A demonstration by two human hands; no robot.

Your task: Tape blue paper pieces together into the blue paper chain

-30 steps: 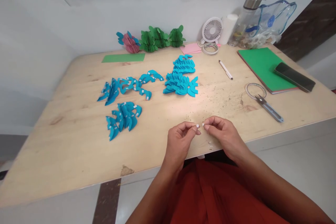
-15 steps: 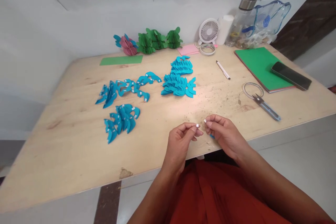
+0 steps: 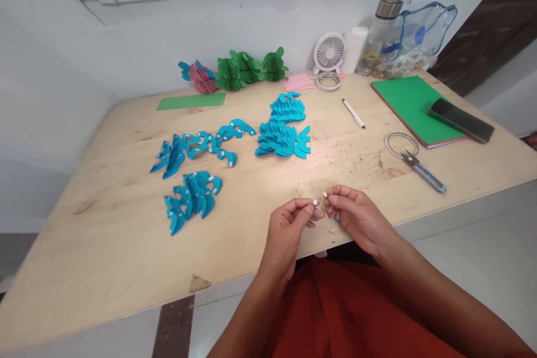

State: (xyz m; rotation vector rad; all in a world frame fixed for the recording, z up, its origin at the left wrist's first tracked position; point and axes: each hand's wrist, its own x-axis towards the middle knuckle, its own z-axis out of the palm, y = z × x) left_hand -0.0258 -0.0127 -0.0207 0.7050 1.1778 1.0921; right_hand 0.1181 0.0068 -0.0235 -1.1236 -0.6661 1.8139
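Near the table's front edge, my left hand (image 3: pixel 289 224) is closed, with a small white tape square (image 3: pixel 315 202) at its index fingertip. Just across a narrow gap, my right hand (image 3: pixel 352 212) pinches another small white piece (image 3: pixel 324 194) between thumb and index finger. A bit of blue paper (image 3: pixel 337 220) shows beneath the right hand, mostly hidden. To the left lie folded blue paper cutouts (image 3: pixel 195 196) dotted with white squares, and a further row of blue curved cutouts (image 3: pixel 203 142). Fanned blue paper pieces (image 3: pixel 279 137) lie ahead of my hands.
Thread snips (image 3: pixel 425 172) lie against a tape roll (image 3: pixel 401 145) at right. Beyond are a pen (image 3: pixel 353 113), green paper (image 3: pixel 413 106), a phone (image 3: pixel 461 119), another tape roll (image 3: pixel 328 81), a small fan (image 3: pixel 330 53) and a bottle (image 3: pixel 380 36). Green paper figures (image 3: pixel 245 67) line the wall.
The view has tilted slightly, shifting the table items a little. My right hand's white piece has turned and moved slightly nearer my left hand, which stays nearly still.
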